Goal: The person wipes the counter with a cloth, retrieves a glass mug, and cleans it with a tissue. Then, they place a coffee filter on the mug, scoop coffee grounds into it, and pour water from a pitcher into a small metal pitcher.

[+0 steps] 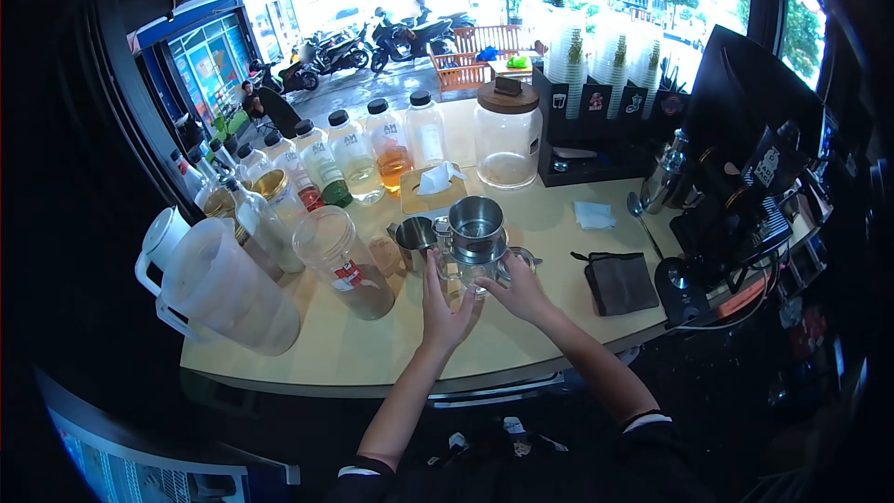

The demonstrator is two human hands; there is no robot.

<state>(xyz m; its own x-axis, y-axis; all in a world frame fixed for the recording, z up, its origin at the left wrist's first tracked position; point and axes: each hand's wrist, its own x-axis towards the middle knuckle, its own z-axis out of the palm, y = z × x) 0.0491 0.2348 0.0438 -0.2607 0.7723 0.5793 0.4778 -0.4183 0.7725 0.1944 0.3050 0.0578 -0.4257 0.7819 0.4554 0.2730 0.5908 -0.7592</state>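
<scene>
A clear glass mug [477, 272] stands on the counter in front of me, with a shiny metal drip coffee filter [476, 224] on its top. My left hand [448, 312] holds the mug's left side, fingers stretched upward along it and thumb near its base. From the right, my right hand [518, 291] grips the same mug, its thumb in front and its other fingers partly hidden behind the glass. Left of the filter is a metal pitcher [415, 238], close to my left fingertips. A round metal piece [524, 258] shows just behind my right hand.
Left of my hands stand a plastic jar [358, 284] and a large translucent pitcher [228, 289]. Several capped bottles [357, 163] line the back beside a tissue box [431, 194] and wooden-lidded jar [507, 144]. A dark folded cloth [621, 283] lies right.
</scene>
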